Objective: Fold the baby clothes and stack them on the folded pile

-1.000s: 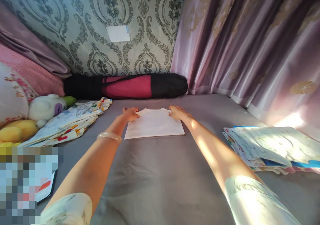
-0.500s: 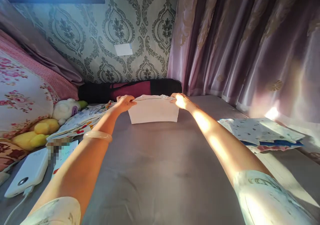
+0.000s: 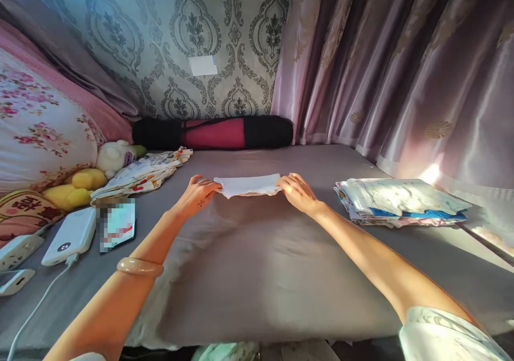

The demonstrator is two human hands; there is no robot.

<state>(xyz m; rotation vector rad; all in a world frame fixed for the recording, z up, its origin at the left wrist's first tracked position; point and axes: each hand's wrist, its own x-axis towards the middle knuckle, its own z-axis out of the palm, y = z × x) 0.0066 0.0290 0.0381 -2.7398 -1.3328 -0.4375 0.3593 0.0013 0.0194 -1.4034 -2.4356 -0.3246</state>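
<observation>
A white folded cloth [image 3: 248, 185] is stretched level between my two hands, above the grey bed sheet [image 3: 257, 275]. My left hand [image 3: 201, 194] pinches its left end, fingers closed, a pale bangle on the wrist. At the right end, my right hand [image 3: 296, 189] has its fingers closed on the cloth too. To the right lies a stack of folded clothes [image 3: 405, 200], a pale patterned piece on top with blue and pink layers under it. Loose patterned clothes [image 3: 146, 174] lie at the left.
A dark and magenta roll [image 3: 214, 132] lies along the wall. On the left are plush toys [image 3: 80, 187], a floral pillow [image 3: 36, 130], a white power bank [image 3: 70, 238] with a cable, a phone [image 3: 118, 226] and a power strip [image 3: 20, 251]. Curtains hang at the right.
The cloth hung as a tall panel facing me; now it is a narrow, flatter strip, lower and nearer, with both hands still on its ends. The view has tilted down.
</observation>
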